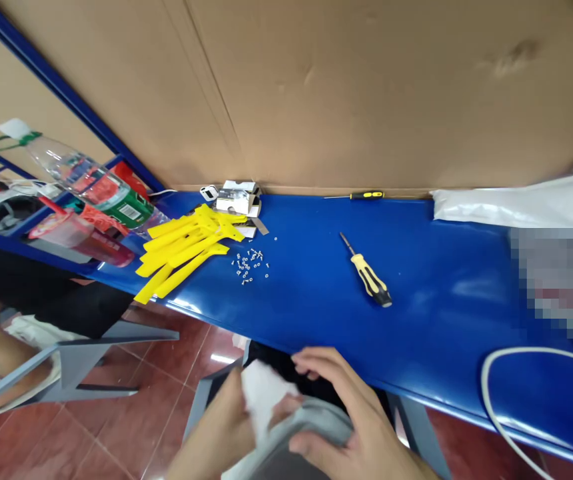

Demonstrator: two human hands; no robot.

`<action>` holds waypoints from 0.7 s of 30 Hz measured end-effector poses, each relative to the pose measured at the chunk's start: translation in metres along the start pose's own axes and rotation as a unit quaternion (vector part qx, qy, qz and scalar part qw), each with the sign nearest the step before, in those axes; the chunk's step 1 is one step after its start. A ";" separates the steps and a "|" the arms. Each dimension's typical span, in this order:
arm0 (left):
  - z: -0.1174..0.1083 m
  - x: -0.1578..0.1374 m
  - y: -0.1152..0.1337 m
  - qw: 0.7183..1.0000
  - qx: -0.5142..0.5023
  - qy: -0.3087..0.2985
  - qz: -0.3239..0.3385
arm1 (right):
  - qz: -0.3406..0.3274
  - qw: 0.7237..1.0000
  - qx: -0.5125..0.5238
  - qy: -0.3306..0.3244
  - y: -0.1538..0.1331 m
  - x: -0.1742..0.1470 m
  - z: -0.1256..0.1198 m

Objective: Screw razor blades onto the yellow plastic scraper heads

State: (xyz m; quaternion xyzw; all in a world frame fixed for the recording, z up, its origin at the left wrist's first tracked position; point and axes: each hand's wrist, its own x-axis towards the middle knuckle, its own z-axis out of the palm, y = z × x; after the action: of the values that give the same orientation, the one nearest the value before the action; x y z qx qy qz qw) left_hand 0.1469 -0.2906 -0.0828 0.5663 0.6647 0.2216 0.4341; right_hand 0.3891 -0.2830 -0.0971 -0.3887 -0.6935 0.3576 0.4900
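Note:
Below the table's front edge, over my lap, my left hand [234, 417] is closed around a crumpled white piece [265, 393] that looks like tissue or paper; motion blurs it. My right hand [349, 413] is just to the right, fingers curved and apart, its thumb by the grey cloth [301, 447] of my clothing. Neither hand touches the things on the table. Closest to them there are a screwdriver [371, 280] with a cream and black handle and a scatter of small screws and nuts [250, 263].
On the blue table [311, 293], yellow plastic parts [186, 247] lie piled at left beside small boxes [236, 200]. A bottle [96, 187] and a red cup [84, 240] stand further left. At the back lies a thin screwdriver [366, 195]; at right, a white cable [489, 373]. Another person's arm [1, 353] shows left.

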 end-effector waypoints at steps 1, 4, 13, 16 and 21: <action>0.011 0.008 0.015 0.996 -0.004 -0.083 0.027 | 0.016 1.000 0.016 0.007 -0.002 0.004 0.006; 0.025 0.030 0.044 0.978 -0.023 -0.183 0.096 | 0.044 0.996 0.063 0.049 -0.006 0.017 0.012; -0.010 0.054 0.013 0.970 -0.197 -0.045 0.133 | 0.267 0.950 0.048 0.155 -0.008 0.023 0.008; -0.015 0.058 -0.004 0.957 -0.252 0.051 0.135 | 0.283 0.947 0.031 0.149 -0.008 0.027 0.013; -0.012 0.060 -0.011 0.891 -0.408 0.157 0.119 | 0.290 0.944 0.149 0.044 -0.012 0.037 0.007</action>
State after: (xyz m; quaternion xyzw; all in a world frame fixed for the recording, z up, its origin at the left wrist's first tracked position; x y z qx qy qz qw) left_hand 0.1316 -0.2340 -0.1048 0.3716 0.5031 0.6094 0.4873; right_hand 0.3716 -0.2558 -0.0737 -0.5110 -0.4672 0.5659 0.4477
